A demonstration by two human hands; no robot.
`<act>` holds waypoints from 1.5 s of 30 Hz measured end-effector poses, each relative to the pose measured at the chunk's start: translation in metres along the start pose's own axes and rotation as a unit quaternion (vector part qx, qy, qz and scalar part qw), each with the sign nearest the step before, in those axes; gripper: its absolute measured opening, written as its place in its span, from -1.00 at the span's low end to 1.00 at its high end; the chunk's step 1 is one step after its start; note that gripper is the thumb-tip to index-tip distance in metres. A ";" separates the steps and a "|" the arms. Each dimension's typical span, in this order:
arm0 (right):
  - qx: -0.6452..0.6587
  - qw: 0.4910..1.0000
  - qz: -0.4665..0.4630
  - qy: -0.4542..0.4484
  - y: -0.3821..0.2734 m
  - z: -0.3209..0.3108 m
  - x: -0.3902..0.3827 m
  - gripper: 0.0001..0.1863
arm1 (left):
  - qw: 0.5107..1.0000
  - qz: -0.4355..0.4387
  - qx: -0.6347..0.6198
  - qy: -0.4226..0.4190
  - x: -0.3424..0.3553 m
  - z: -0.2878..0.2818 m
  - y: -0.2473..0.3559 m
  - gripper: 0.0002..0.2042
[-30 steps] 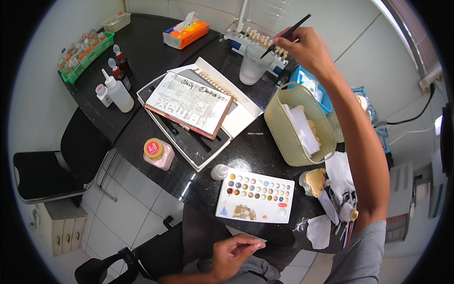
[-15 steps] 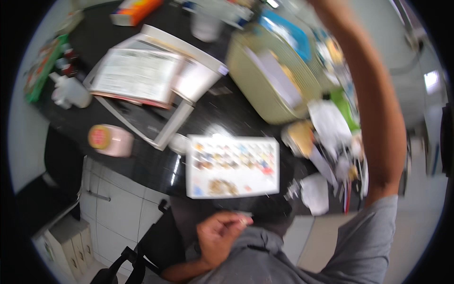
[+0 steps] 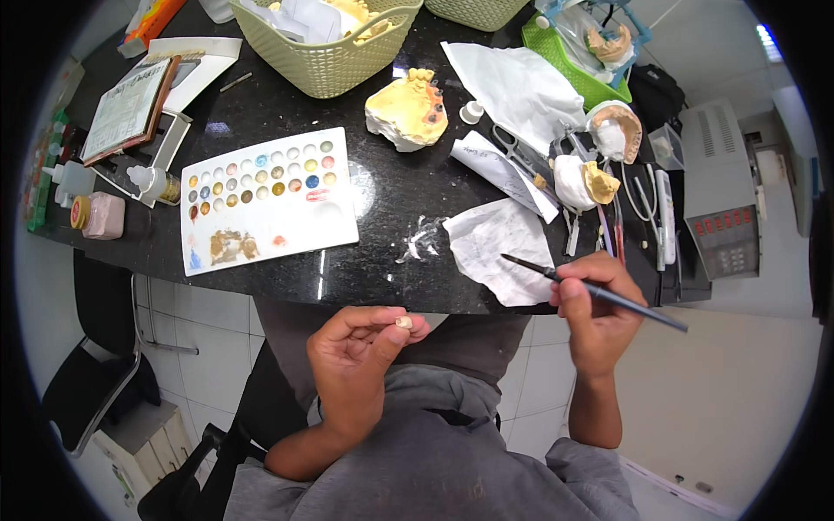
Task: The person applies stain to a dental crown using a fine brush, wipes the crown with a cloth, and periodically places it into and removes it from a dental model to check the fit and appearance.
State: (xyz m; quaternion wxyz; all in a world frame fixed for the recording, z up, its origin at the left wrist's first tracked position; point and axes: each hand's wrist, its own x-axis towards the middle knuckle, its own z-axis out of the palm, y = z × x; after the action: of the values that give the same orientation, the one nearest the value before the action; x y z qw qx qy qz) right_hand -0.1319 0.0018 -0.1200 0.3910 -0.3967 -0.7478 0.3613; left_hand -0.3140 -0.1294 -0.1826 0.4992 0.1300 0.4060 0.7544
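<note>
My left hand [image 3: 352, 369] pinches a small cream-coloured dental crown [image 3: 403, 322] between thumb and fingers, just off the table's near edge. A slim dark paintbrush [image 3: 627, 303] is gripped in my right hand [image 3: 599, 326], pen-fashion. Its fine tip points left and sits over a creased white tissue [image 3: 497, 243]; whether it touches the tissue I cannot tell. Left of the tissue lies a white paint palette [image 3: 295, 227] with rows of coloured wells and brown, blue and red smears. Some white smears [image 3: 421, 240] mark the black tabletop between them.
A yellow dental model [image 3: 407, 108] stands behind the palette. Green woven basket [image 3: 321, 65] at the back. Scissors [image 3: 512, 149], more plaster models [image 3: 615, 130] and tools crowd the right. A pink-filled jar [image 3: 102, 217] and a dropper bottle [image 3: 156, 184] stand at left.
My right arm, stretched far forward before, has come down beside the tissue, and the paintbrush now shows in that hand. The view has shifted; my left hand keeps its pinch on the dental crown.
</note>
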 end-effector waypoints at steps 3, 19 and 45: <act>-0.053 0.997 -0.050 -0.031 0.005 0.004 0.005 -0.95 | 0.998 0.001 0.037 0.041 -0.001 0.005 -0.002 -0.89; 0.124 0.988 0.055 -0.069 -0.001 0.060 0.012 -0.82 | 0.998 -0.024 0.006 0.055 -0.004 0.005 0.000 -0.88; 0.115 0.986 0.079 -0.090 -0.002 0.059 0.010 -0.83 | 0.996 -0.030 0.009 0.088 -0.003 0.012 0.001 -0.89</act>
State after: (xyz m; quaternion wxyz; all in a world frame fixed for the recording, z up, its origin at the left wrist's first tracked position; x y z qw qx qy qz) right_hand -0.1876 -0.0041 -0.1405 0.3358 -0.3729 -0.6993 0.5091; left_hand -0.3058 -0.1261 -0.1737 0.4830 0.0550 0.4588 0.7438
